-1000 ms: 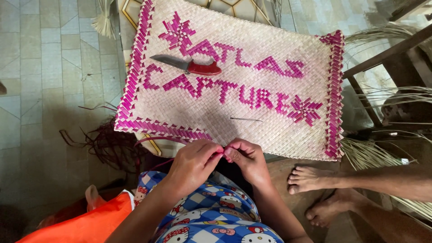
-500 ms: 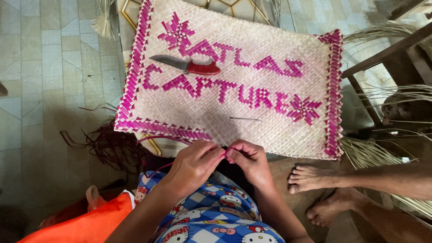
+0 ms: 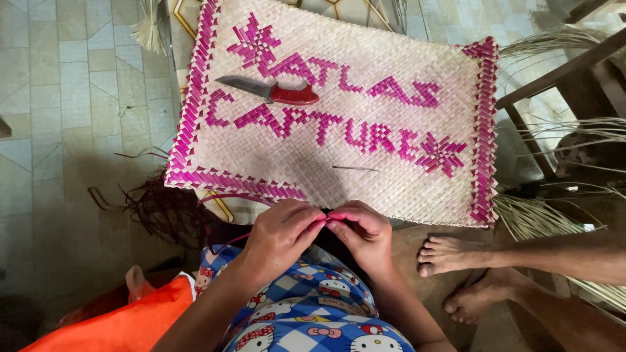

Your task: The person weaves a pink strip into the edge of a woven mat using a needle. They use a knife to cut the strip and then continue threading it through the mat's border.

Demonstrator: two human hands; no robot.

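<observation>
1. Tiled floor [image 3: 72, 130]: pale grey-green tiles cover the left side of the room; the mat lies partly over them.
2. Woven mat [image 3: 365, 163]: a natural-coloured rectangle with a magenta plaited border and magenta woven letters and two star motifs. Its near edge sits just above both hands.
3. Orange bag [image 3: 124, 322]: lies at the lower left, beside the person's left forearm.
4. Another person's bare feet [image 3: 456, 261]: rest on the floor to the right of the hands, apart from them, below the mat's near right corner.
5. Loose dark strands [image 3: 156, 208]: a tangle lies on the floor at the mat's near left corner.
6. Left hand [image 3: 280, 231]: fingers are curled closed, with thumb and fingertips pinching the magenta strip.
7. Right hand [image 3: 362, 228]: fingers likewise curled closed, pinching the same strip; the two hands' fingertips touch.
8. Knife [image 3: 270, 91]: red handle, bare blade pointing left; lies flat on the mat, well apart from the hands.
9. Magenta strip [image 3: 235, 195]: gripped between the fingertips of both hands at their meeting point; its free length arcs out leftward past the left hand, just below the mat's edge.
10. Needle [image 3: 355, 168]: a thin dark pin lies flat on the mat, near the hands but not touched.
</observation>
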